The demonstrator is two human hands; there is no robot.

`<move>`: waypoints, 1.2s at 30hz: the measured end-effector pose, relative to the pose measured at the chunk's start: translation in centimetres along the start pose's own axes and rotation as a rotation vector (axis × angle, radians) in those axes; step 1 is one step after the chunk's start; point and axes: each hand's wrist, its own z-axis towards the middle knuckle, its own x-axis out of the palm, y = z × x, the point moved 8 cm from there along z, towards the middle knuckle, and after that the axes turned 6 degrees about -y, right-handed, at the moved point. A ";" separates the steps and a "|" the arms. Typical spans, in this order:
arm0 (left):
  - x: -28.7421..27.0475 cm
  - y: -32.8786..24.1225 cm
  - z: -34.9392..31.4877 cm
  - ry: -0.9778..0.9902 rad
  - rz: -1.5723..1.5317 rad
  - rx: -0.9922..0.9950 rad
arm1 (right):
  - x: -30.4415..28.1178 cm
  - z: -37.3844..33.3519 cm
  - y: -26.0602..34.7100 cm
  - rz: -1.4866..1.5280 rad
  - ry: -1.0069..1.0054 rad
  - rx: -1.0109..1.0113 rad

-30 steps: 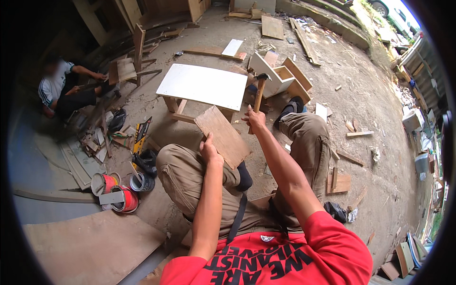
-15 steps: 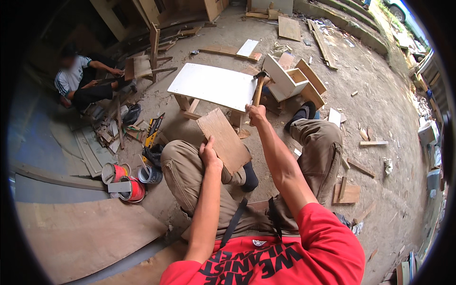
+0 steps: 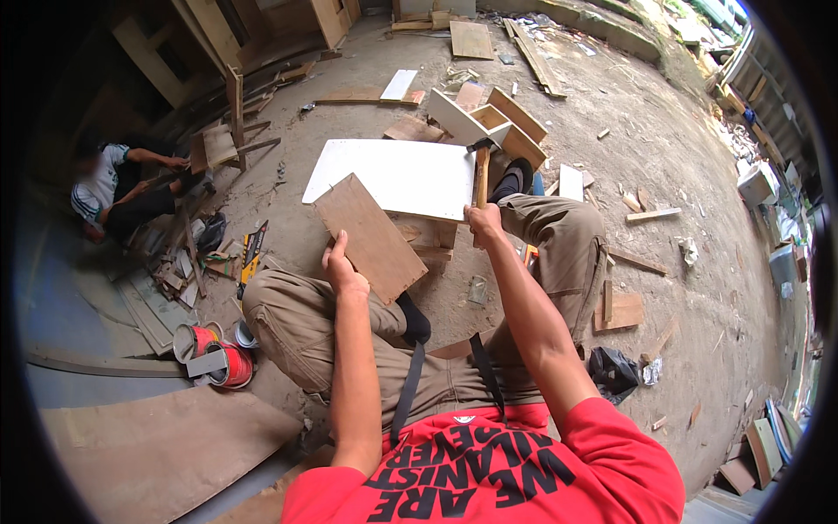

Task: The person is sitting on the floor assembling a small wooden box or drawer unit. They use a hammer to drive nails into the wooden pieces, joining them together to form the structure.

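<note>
My left hand grips the lower left edge of a thin brown wooden board, held tilted above my left knee. The board's far corner overlaps the near left part of a white rectangular panel, which lies on a low wooden support. A hammer with a wooden handle and dark head is upright in my right hand, fingers wrapped round the lower handle. Its head is by the panel's right end, beside my right foot. Whether the hammer touches the panel, I cannot tell.
A white-sided wooden box with compartments lies past the panel. At left are a yellow-and-black handsaw, red paint cans and scrap wood. A co-worker sits far left holding a board. Offcuts and a black plastic bag litter the right.
The whole view has shifted. My left hand has raised the wooden board, so it now overlaps the white panel's near edge. The hammer stays in my right hand at the panel's right end.
</note>
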 end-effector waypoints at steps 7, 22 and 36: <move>4.3 3.3 -0.6 0.171 0.090 -0.085 | -6.0 -6.6 -3.7 0.037 -0.086 -0.081; 20.0 18.1 4.6 1.168 1.273 -0.107 | -13.3 -7.9 -1.8 0.008 -0.404 -0.218; 20.7 21.2 -3.0 0.782 1.620 0.915 | -14.8 -14.4 -1.3 -0.048 -0.273 -0.111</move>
